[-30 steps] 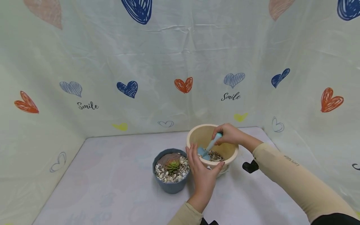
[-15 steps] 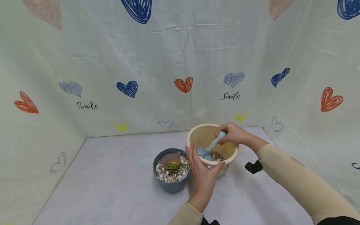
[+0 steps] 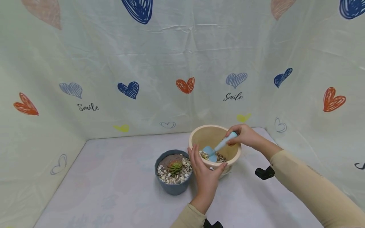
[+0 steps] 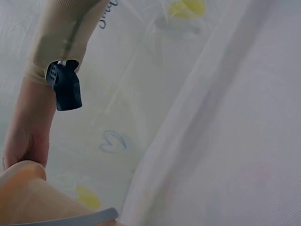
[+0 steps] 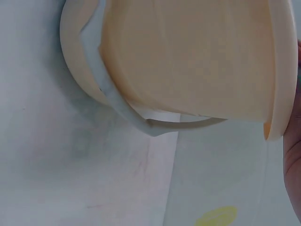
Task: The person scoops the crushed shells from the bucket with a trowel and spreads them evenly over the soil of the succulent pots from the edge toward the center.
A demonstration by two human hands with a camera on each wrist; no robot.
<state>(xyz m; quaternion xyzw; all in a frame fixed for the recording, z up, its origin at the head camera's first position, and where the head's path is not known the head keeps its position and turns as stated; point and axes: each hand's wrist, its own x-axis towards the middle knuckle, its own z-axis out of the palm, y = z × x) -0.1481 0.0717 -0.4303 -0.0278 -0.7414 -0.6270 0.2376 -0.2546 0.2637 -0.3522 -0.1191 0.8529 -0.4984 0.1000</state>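
Your small blue shovel (image 3: 220,146) slants down inside the cream pot (image 3: 204,135), its blade against the loose pebbles (image 3: 221,158) at the bottom and its handle angled up toward the far right of the rim. Your right hand (image 3: 243,135) pinches the handle near its top end. Your left hand (image 3: 205,179) is spread against the near side of the same pot, thumb well apart from the fingers.

With the grip so far from the blade, the shovel could twist under load and shed pebbles; lifting it steeply past the rim could spill them on the table (image 3: 119,180). Should your left hand ease off, a sideways push from the blade might shift the pot into the blue-grey pot (image 3: 174,190) just beside it.

The shovel looks like smooth plastic, with a rounded handle and a broad blade. The cream pot is smooth and round with a thick rim; the pebbles are mixed pale and brown. The blue-grey pot has a faceted rim, rough white gravel (image 3: 169,179) and a succulent (image 3: 175,167) with pointed, red-tipped green leaves.
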